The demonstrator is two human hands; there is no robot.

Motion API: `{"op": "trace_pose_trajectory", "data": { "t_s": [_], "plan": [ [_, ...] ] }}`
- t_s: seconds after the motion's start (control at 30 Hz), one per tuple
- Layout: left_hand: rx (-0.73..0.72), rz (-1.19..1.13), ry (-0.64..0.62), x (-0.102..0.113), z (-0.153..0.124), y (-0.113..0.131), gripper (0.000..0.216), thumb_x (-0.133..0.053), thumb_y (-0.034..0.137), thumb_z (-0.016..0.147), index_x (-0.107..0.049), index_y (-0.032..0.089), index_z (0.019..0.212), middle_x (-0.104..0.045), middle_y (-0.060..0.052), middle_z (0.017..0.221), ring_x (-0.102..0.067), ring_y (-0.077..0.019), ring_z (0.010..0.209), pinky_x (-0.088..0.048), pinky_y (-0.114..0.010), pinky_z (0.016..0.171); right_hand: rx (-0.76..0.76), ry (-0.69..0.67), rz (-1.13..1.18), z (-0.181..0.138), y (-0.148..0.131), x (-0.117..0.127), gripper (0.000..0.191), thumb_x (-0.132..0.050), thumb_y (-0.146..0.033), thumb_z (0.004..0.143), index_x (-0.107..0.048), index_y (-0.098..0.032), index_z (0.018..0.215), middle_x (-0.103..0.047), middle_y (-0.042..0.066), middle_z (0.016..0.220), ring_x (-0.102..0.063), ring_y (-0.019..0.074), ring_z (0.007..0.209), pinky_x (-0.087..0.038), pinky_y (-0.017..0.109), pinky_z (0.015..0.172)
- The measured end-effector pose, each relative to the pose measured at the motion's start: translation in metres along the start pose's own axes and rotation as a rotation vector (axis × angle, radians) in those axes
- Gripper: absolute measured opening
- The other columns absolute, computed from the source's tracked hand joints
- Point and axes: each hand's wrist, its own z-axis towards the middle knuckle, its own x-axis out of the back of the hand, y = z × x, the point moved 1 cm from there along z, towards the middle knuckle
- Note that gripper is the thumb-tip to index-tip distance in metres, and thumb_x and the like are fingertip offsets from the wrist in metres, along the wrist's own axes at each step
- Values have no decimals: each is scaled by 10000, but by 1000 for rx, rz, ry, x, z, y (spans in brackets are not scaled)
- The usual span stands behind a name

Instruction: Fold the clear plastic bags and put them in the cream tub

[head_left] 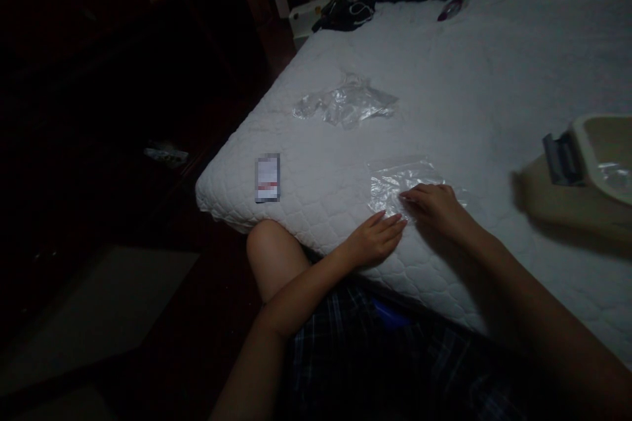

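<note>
A flat clear plastic bag [397,179] lies on the white quilted mattress [444,79] near its front edge. My right hand [437,205] rests on the bag's near edge, fingers curled with the tips pressing the plastic. My left hand [375,237] lies flat on the mattress just left of it, fingers stretched out, fingertips touching the bag's corner. It holds nothing.
A crumpled clear plastic wrapper [345,104] lies farther back. A small card or packet [267,177] sits near the mattress corner. A beige container with a grey clip [577,177] stands at the right. Dark cables and clothing [345,12] lie at the far end. The floor at left is dark.
</note>
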Motion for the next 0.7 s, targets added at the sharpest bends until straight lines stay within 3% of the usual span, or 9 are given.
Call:
{"op": "trace_pose_trajectory", "data": {
  "t_s": [0.17,0.43,0.7],
  "plan": [
    [13,-10,-61,2,2,0,274,-410,141,912,-586,121,1121,-504,-110,1341,-432,-240,1278,-369,-460,1071,2,-30,-3,-1,1,-7,238,-436,-188,845,-658,-202,932,-674,82,923,-598,214,820,-306,369,767],
    [7,-9,-38,4,3,0,263,-405,139,912,-599,118,1089,-524,-111,1321,-460,-236,1255,-387,-452,1057,0,72,89,-7,2,0,241,-442,-241,858,-642,-208,988,-682,91,971,-619,241,892,-366,420,812],
    [8,-22,32,0,-2,1,236,-438,136,903,-578,112,1091,-555,-127,1282,-464,-232,1251,-395,-450,1045,-13,232,158,-41,36,18,222,-478,-289,865,-642,-193,981,-685,105,929,-638,235,814,-458,411,741]
  ]
}}
